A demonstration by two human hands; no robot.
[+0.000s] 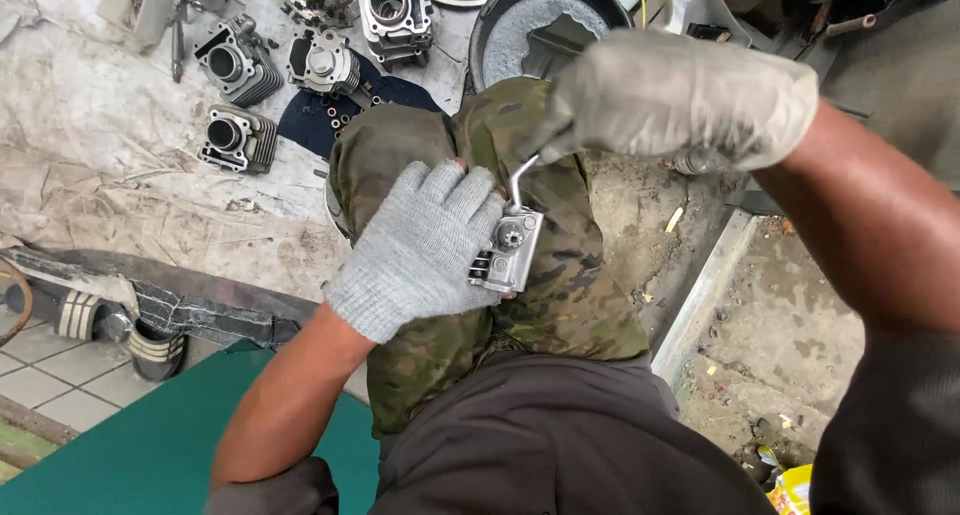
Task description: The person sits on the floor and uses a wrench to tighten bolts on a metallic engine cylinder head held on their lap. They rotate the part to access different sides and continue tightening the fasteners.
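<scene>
My left hand (425,250), in a grey knit glove, presses a small silver metal engine part (512,252) against my camouflage-trousered knee (560,305). My right hand (680,97), also gloved in grey, is closed around the handle of a bent metal tool (521,175) whose tip goes down into the top of the part. The tool's handle is hidden inside the glove.
Several finned engine cylinders (238,63) and other metal parts lie on a dirty white sheet (90,125) at the upper left. A black round pan (540,20) stands at the top. A sandal (155,347) and a green surface (160,445) lie lower left; a concrete step (700,295) to the right.
</scene>
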